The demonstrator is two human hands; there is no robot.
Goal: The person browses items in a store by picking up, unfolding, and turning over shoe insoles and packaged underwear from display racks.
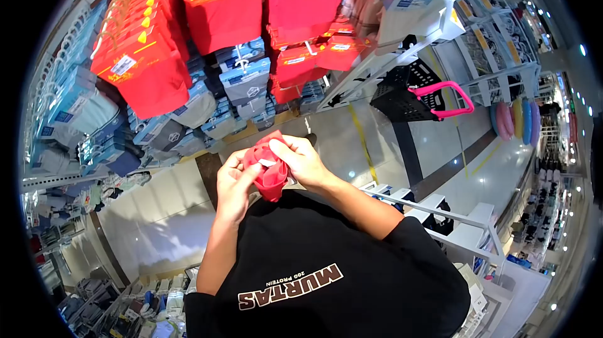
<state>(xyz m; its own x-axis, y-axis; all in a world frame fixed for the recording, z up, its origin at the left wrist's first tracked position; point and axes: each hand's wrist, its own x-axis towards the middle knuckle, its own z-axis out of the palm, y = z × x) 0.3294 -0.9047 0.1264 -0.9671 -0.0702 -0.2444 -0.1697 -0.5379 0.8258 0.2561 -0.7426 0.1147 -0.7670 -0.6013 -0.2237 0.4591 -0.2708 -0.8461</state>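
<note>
Close to my chest, both hands grip a bunched red cloth item (274, 182) with a small white piece, perhaps a label, at its middle. My left hand (233, 181) pinches its left side, thumb pressed on the front. My right hand (301, 161) closes on its upper right, thumb on top. Folds and fingers hide which kind of garment it is. Beyond my hands hang red packaged textiles (220, 8) with barcode stickers.
Blue-and-grey packaged textiles (246, 84) hang below the red ones. A black basket (408, 90) with a pink handle (463, 96) stands on the floor to the right. A white rack (433, 215) is beside my right elbow. Folded goods (138, 310) lie at lower left.
</note>
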